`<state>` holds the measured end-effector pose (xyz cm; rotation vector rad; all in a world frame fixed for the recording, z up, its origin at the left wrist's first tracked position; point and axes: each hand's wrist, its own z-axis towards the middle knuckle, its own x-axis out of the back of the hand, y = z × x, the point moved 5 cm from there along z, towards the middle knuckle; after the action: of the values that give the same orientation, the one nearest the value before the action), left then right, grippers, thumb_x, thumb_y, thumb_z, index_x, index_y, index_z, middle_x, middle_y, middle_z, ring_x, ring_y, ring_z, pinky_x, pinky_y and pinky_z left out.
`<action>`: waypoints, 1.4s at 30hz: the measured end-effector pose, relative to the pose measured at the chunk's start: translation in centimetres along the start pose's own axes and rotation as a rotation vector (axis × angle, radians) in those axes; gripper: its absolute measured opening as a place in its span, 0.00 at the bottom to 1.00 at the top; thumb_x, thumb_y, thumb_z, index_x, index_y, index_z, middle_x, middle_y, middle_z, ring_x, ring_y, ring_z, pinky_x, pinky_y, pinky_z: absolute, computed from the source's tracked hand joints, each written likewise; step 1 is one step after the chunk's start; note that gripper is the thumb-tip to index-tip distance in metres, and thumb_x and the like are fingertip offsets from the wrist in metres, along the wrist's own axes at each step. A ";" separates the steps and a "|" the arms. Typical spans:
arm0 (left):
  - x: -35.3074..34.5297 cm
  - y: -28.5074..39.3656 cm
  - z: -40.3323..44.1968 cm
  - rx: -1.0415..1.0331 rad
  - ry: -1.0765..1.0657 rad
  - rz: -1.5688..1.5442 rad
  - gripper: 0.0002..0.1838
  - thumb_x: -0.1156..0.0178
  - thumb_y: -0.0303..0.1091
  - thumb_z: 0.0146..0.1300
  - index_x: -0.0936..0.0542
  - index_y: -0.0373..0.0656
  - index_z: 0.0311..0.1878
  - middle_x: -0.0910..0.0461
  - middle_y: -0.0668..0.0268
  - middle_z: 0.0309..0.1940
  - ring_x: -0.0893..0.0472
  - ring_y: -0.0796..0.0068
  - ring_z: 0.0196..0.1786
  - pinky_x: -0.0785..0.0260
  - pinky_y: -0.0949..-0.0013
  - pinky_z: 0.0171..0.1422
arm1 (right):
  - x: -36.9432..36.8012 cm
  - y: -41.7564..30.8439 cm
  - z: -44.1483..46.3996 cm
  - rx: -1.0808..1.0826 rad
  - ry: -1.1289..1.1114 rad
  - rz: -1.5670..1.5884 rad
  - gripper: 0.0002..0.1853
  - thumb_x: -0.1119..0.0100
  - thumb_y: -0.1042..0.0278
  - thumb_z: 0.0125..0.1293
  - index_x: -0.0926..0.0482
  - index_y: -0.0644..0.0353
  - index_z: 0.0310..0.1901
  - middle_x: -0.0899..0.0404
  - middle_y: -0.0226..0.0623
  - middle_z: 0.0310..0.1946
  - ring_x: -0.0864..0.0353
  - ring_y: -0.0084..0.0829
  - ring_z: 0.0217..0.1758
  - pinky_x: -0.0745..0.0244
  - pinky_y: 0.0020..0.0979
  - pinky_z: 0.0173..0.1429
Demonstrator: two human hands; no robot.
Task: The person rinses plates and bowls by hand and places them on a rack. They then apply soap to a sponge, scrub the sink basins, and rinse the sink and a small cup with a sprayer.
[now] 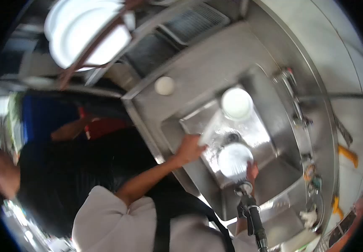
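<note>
My left hand (190, 150) is closed around the pale handle of a white long-handled round utensil (237, 103), blurred, so whether it is a ladle or a small pan I cannot tell. Its round end is over the sink basin (255, 130). The fingers of my right hand (252, 170) grip the edge of a white bowl (234, 161), low in the basin near the drain (233, 137). Just beside that bowl hangs a spray nozzle (243, 188), and streaks like running water show on the bowl. My right forearm is partly hidden behind the sprayer.
A round white item (164, 85) lies on the steel counter. White plates (85, 33) are stacked on a rack at upper left, beside dark trays (194, 23). Taps (290, 84) line the wall side. Another person in black (76, 168) stands close on the left.
</note>
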<state>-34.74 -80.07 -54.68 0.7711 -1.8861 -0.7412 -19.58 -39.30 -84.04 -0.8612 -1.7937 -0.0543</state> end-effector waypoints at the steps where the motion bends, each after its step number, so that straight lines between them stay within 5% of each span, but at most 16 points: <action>1: -0.6 0.3 -0.4 -0.102 0.024 0.117 0.12 0.36 0.35 0.56 0.17 0.36 0.39 0.19 0.51 0.29 0.17 0.54 0.32 0.25 0.62 0.39 | -0.2 0.0 -0.5 -0.106 -0.099 -0.056 0.32 0.38 0.46 0.57 0.26 0.70 0.52 0.22 0.57 0.48 0.22 0.58 0.50 0.28 0.49 0.53; 2: -0.8 0.7 -1.1 -0.220 0.057 0.167 0.13 0.36 0.35 0.55 0.17 0.36 0.39 0.19 0.50 0.28 0.18 0.54 0.31 0.25 0.62 0.40 | -2.1 2.0 -0.3 0.007 0.001 -0.125 0.34 0.36 0.45 0.55 0.26 0.70 0.52 0.20 0.58 0.44 0.21 0.59 0.48 0.27 0.49 0.52; 3: -0.5 1.3 -1.5 -0.345 0.083 0.223 0.14 0.36 0.36 0.55 0.18 0.35 0.39 0.19 0.50 0.26 0.18 0.53 0.30 0.26 0.63 0.40 | -2.5 2.3 -0.1 0.005 -0.178 -0.135 0.37 0.34 0.42 0.53 0.26 0.71 0.51 0.21 0.57 0.45 0.22 0.57 0.50 0.27 0.48 0.53; 5: 3.0 3.8 -2.2 -0.249 0.017 0.116 0.14 0.35 0.36 0.55 0.17 0.35 0.40 0.18 0.51 0.28 0.18 0.57 0.31 0.26 0.65 0.42 | -1.2 -0.8 -2.1 0.132 -0.140 -0.147 0.29 0.37 0.51 0.54 0.26 0.68 0.50 0.21 0.54 0.45 0.22 0.55 0.49 0.26 0.48 0.52; 6: 4.5 4.8 -2.7 -0.140 -0.096 -0.010 0.15 0.35 0.36 0.55 0.17 0.35 0.41 0.17 0.52 0.29 0.17 0.60 0.32 0.26 0.66 0.43 | -0.1 -3.2 -3.6 0.280 -0.068 -0.135 0.25 0.39 0.56 0.54 0.26 0.66 0.49 0.22 0.53 0.45 0.22 0.53 0.48 0.25 0.47 0.51; 10: 12.5 8.1 -5.9 -0.030 0.024 -0.524 0.18 0.30 0.37 0.54 0.16 0.34 0.44 0.15 0.63 0.33 0.18 0.76 0.34 0.26 0.69 0.41 | 2.7 -14.0 -11.1 1.198 0.366 -0.118 0.14 0.45 0.74 0.56 0.25 0.60 0.46 0.23 0.47 0.44 0.22 0.48 0.46 0.23 0.46 0.49; 13: 18.9 11.3 -9.2 -0.090 0.193 -0.916 0.17 0.30 0.30 0.52 0.18 0.28 0.43 0.16 0.55 0.34 0.16 0.69 0.35 0.24 0.68 0.44 | -0.4 -19.0 -12.3 0.687 -0.124 -0.142 0.13 0.45 0.75 0.53 0.27 0.60 0.43 0.25 0.49 0.43 0.24 0.48 0.48 0.25 0.47 0.51; 16: 24.7 14.4 -12.1 -0.248 0.369 -1.208 0.19 0.35 0.29 0.56 0.22 0.28 0.49 0.17 0.56 0.42 0.16 0.69 0.40 0.23 0.68 0.50 | 2.7 -23.5 -14.8 0.951 0.095 -0.116 0.11 0.47 0.77 0.56 0.28 0.61 0.42 0.26 0.51 0.42 0.25 0.50 0.47 0.26 0.46 0.51; 19: 30.0 16.7 -13.3 -0.413 0.377 -1.519 0.21 0.39 0.27 0.59 0.27 0.29 0.54 0.20 0.56 0.47 0.19 0.66 0.50 0.26 0.65 0.58 | 5.5 -26.3 -15.4 0.986 0.218 -0.040 0.10 0.48 0.78 0.57 0.28 0.60 0.42 0.26 0.51 0.40 0.24 0.50 0.44 0.26 0.47 0.49; 27: 44.2 17.4 -9.2 -0.881 0.576 -1.619 0.11 0.43 0.23 0.60 0.24 0.32 0.46 0.21 0.57 0.46 0.20 0.64 0.50 0.25 0.63 0.59 | 7.5 -25.4 -18.6 0.965 0.418 -0.004 0.23 0.53 0.83 0.56 0.28 0.64 0.55 0.26 0.51 0.56 0.27 0.56 0.57 0.29 0.50 0.60; 30: 48.8 14.5 -5.8 -0.827 0.689 -1.650 0.06 0.44 0.23 0.59 0.26 0.36 0.40 0.23 0.58 0.39 0.21 0.62 0.46 0.24 0.60 0.55 | 7.9 -22.9 -19.4 0.857 0.405 -0.028 0.26 0.54 0.85 0.52 0.28 0.65 0.56 0.26 0.52 0.56 0.28 0.56 0.60 0.31 0.48 0.64; 33: 52.6 11.7 -2.3 -0.752 0.699 -1.752 0.05 0.47 0.22 0.60 0.27 0.35 0.39 0.25 0.53 0.39 0.22 0.56 0.47 0.24 0.49 0.59 | 8.4 -18.2 -20.4 0.360 0.176 0.045 0.27 0.54 0.83 0.53 0.29 0.66 0.58 0.25 0.53 0.54 0.24 0.53 0.56 0.27 0.45 0.60; 35: 54.4 10.0 -0.3 -0.687 0.600 -1.774 0.08 0.51 0.23 0.65 0.32 0.26 0.43 0.29 0.39 0.46 0.25 0.37 0.51 0.27 0.43 0.62 | 8.9 -16.3 -21.8 0.511 0.351 0.026 0.26 0.55 0.84 0.53 0.29 0.67 0.58 0.24 0.52 0.52 0.22 0.54 0.53 0.26 0.45 0.59; 38: 54.3 9.8 1.0 -0.382 0.483 -2.008 0.11 0.51 0.27 0.67 0.36 0.29 0.47 0.39 0.33 0.56 0.34 0.34 0.59 0.20 0.49 0.54 | 8.9 -14.6 -23.0 0.735 0.439 0.019 0.32 0.50 0.85 0.46 0.28 0.63 0.59 0.23 0.49 0.54 0.24 0.51 0.57 0.26 0.43 0.60; 42: 57.0 8.6 5.1 -0.240 0.557 -2.052 0.14 0.54 0.28 0.67 0.42 0.34 0.52 0.40 0.46 0.51 0.32 0.34 0.52 0.21 0.38 0.52 | 11.1 -16.8 -23.6 0.819 0.361 -0.020 0.30 0.52 0.85 0.46 0.27 0.65 0.57 0.24 0.50 0.55 0.23 0.51 0.57 0.27 0.43 0.61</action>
<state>-61.88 -117.54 -19.94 2.3228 0.0897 -1.5348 -11.79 -56.02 -59.09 -0.2176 -1.3015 0.4566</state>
